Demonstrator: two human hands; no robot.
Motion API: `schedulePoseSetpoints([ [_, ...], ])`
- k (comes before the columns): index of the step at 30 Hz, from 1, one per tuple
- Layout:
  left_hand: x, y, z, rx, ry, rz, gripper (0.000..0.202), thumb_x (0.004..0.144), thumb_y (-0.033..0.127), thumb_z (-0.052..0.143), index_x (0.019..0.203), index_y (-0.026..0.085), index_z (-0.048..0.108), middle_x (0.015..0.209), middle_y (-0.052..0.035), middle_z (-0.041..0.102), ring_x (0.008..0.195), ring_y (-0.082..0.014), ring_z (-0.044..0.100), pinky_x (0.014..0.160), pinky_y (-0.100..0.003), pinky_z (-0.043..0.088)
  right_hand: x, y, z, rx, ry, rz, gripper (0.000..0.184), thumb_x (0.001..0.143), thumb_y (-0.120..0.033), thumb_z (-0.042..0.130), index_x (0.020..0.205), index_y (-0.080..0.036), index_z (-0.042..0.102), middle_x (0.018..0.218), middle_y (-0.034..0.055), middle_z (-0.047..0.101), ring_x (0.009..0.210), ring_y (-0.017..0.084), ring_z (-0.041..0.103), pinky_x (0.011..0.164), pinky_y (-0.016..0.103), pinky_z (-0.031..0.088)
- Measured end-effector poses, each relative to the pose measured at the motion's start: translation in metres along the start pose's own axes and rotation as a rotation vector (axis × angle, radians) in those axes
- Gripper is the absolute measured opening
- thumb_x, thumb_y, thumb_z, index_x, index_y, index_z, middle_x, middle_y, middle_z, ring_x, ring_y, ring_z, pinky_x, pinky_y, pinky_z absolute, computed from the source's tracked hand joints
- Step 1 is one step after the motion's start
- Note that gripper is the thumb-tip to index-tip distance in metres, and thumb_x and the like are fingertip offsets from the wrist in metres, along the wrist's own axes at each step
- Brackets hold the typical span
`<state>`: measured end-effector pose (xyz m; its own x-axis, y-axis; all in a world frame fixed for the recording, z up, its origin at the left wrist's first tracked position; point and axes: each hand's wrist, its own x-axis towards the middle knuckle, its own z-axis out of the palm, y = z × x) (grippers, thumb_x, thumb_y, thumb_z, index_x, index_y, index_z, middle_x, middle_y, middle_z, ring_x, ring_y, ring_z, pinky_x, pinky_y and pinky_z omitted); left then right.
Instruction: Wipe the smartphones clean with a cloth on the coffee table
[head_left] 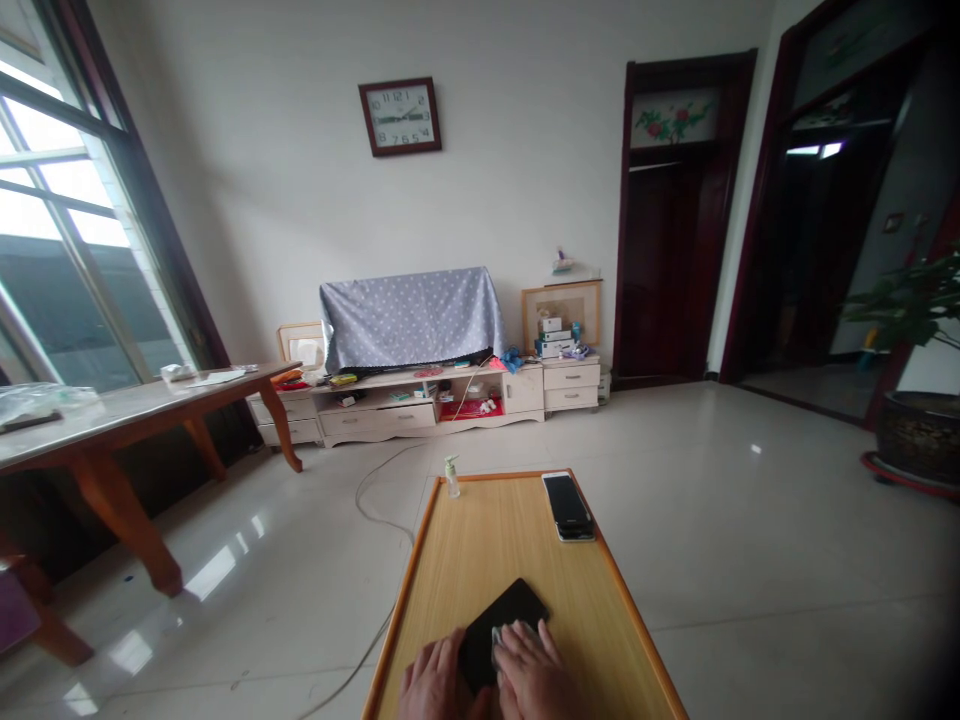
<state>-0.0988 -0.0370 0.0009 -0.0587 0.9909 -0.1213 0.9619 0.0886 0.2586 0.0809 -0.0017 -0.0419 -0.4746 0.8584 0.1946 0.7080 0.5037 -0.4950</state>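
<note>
One indistinct pale cloth (496, 638), mostly under right hand (529, 668)

I count my two bare hands (531, 674), one flat black rectangular device (504, 610), one small clear green-topped pump bottle (452, 482) and one brown-framed wall clock (401, 118).

The wall clock (401, 117), between eleven and twelve o'clock in the view, bears dark numerals on its pale dial: 10, 11, 12, 1 and 2 above; 4, 5, 6, 7 and 8 below. Small marks on the stacked boxes (556, 348), near three o'clock, are unreadable.
</note>
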Motion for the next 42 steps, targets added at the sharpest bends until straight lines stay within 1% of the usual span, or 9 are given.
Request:
schedulePoseSetpoints([
  [5,0.001,0.001,0.002,0.007,0.019,-0.005,0.074,0.073,0.043,0.053,0.143,0.019,0.045,0.144,-0.0076,0.053,0.134,-0.0241,0.044,0.110,-0.034,0.033,0.000,0.008,-0.023,-0.034,0.135,0.093,0.040,0.099,-0.028,0.036,0.127,-0.024,0.064,0.137,0.0077,0.059,0.131,0.026,0.050,0.117,0.056,0.023],
  [7,0.001,0.001,0.001,0.008,0.018,-0.007,0.075,0.073,0.043,0.053,0.143,0.020,0.044,0.144,-0.0076,0.053,0.134,-0.0241,0.045,0.110,-0.034,0.033,0.001,0.011,-0.023,-0.057,0.146,0.100,0.041,0.099,-0.028,0.036,0.127,-0.022,0.065,0.137,0.0089,0.059,0.131,0.027,0.050,0.117,0.056,0.024],
  [15,0.001,0.001,-0.003,-0.016,-0.021,-0.011,0.076,0.073,0.047,0.052,0.143,0.019,0.044,0.145,-0.0088,0.052,0.134,-0.0258,0.044,0.110,-0.037,0.033,0.003,0.003,0.029,-0.008,-0.019,-0.117,0.038,0.089,-0.027,0.055,0.125,-0.028,0.066,0.130,0.0041,0.063,0.123,0.028,0.057,0.109,0.047,0.042],
  [19,0.001,0.000,0.001,-0.012,0.008,-0.010,0.076,0.073,0.047,0.052,0.144,0.019,0.044,0.145,-0.0084,0.052,0.134,-0.0254,0.044,0.110,-0.036,0.033,0.000,0.007,0.008,0.019,0.054,-0.028,0.037,0.094,-0.026,0.045,0.126,-0.031,0.065,0.133,0.0019,0.062,0.126,0.026,0.055,0.114,0.054,0.033],
  [22,0.002,-0.001,0.004,0.007,0.011,-0.009,0.077,0.072,0.044,0.053,0.144,0.019,0.043,0.146,-0.0080,0.051,0.135,-0.0250,0.043,0.110,-0.036,0.032,0.000,0.013,-0.018,-0.018,0.158,0.073,0.038,0.097,-0.028,0.039,0.126,-0.028,0.065,0.134,0.0055,0.061,0.128,0.027,0.053,0.115,0.058,0.027],
  [24,0.002,0.000,0.005,0.011,0.013,-0.016,0.077,0.072,0.044,0.053,0.144,0.019,0.043,0.146,-0.0078,0.051,0.135,-0.0247,0.043,0.111,-0.036,0.031,0.001,0.015,-0.024,-0.041,0.186,0.110,0.038,0.098,-0.028,0.038,0.123,-0.026,0.066,0.134,0.0077,0.062,0.128,0.028,0.053,0.115,0.059,0.026],
  [33,0.001,0.001,-0.002,-0.004,-0.015,-0.022,0.076,0.073,0.047,0.052,0.144,0.020,0.043,0.146,-0.0077,0.051,0.135,-0.0252,0.044,0.109,-0.035,0.032,0.004,-0.003,0.018,0.041,-0.037,-0.071,0.036,0.088,-0.025,0.054,0.121,-0.032,0.068,0.130,0.0021,0.063,0.125,0.027,0.056,0.115,0.051,0.031],
  [38,0.000,0.000,0.001,0.002,0.011,-0.016,0.076,0.073,0.045,0.052,0.144,0.019,0.043,0.146,-0.0071,0.051,0.135,-0.0245,0.043,0.110,-0.035,0.031,0.001,0.005,-0.012,0.013,0.119,0.065,0.037,0.095,-0.025,0.041,0.122,-0.030,0.067,0.131,0.0045,0.064,0.125,0.026,0.056,0.115,0.058,0.025],
  [42,0.001,0.001,0.002,-0.005,0.011,-0.028,0.077,0.071,0.043,0.053,0.144,0.021,0.044,0.146,-0.0067,0.051,0.135,-0.0243,0.043,0.110,-0.035,0.031,0.003,0.008,-0.025,-0.041,0.148,0.103,0.039,0.097,-0.026,0.038,0.123,-0.025,0.066,0.132,0.0079,0.063,0.126,0.027,0.055,0.115,0.060,0.024],
])
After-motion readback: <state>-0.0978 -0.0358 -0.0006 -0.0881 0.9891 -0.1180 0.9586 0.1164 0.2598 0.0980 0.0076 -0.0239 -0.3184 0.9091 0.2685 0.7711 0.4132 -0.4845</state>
